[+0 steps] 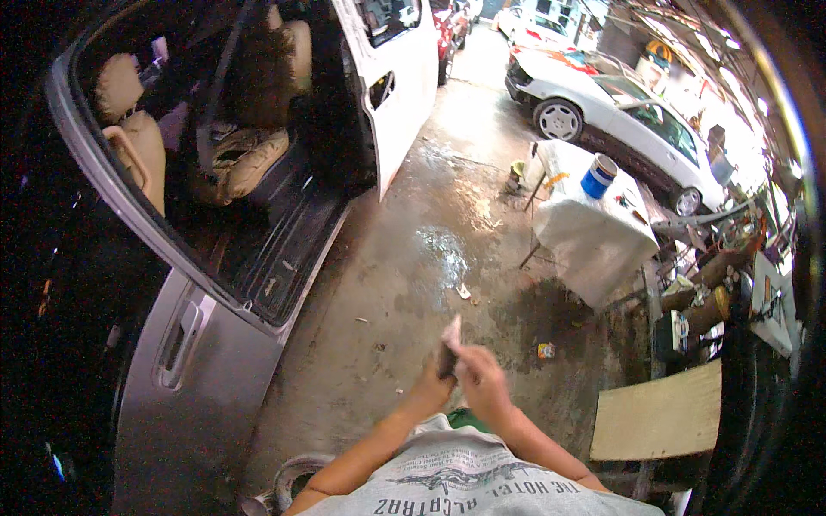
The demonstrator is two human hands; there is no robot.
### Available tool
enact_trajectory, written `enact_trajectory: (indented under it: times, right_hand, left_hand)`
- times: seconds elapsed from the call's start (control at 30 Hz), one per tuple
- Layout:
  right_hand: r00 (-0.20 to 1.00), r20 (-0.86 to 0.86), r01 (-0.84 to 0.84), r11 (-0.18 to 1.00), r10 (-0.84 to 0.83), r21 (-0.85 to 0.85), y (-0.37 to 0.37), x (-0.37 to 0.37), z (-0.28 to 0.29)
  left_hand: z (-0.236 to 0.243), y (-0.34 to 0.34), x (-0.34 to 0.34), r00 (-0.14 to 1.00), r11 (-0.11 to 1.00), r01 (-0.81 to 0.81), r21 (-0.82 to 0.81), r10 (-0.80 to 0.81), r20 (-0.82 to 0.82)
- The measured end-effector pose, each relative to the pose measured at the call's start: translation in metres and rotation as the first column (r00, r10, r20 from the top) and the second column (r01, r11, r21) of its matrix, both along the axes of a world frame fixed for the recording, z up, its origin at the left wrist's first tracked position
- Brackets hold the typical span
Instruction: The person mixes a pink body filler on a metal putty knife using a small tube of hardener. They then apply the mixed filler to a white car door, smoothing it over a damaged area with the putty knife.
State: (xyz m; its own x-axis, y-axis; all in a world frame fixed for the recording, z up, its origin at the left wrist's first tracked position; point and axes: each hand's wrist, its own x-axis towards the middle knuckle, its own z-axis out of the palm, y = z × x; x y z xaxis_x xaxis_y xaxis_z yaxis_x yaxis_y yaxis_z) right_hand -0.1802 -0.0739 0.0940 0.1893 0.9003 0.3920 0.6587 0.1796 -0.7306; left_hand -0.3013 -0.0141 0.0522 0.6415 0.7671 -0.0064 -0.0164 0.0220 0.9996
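In front of my body, my two hands are close together. My left hand [433, 385] is closed around a small flat piece, dark with a pale pinkish tip [450, 348], which sticks up past the fingers. What kind of thing it is cannot be made out. My right hand [484, 380] is closed too, its fingers bent in and pinching at the right side of the same piece. That hand is slightly blurred.
A van with its side doorway [284, 249] open and beige seats stands at left. Ahead right, a covered table [576, 232] carries a blue bucket [599, 177]; a white car [619, 120] stands behind. A pale board [658, 414] is at lower right. Scraps litter the wet concrete floor [344, 370].
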Motion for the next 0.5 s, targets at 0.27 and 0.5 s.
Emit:
enact_trajectory:
  times: [0.27, 0.5]
  right_hand:
    - [0.998, 0.063, -0.013, 0.997, 0.008, 0.081, -0.011, 0.005, -0.007]
    - [0.911, -0.343, 0.195, 0.972, -0.228, -0.130, 0.004, 0.046, -0.001]
  left_hand:
    - [0.000, -0.008, 0.000, 0.995, 0.999, -0.021, -0.036, 0.025, 0.097]
    - [-0.012, -0.018, -0.041, 0.982, 0.944, 0.183, 0.274, -0.161, -0.099]
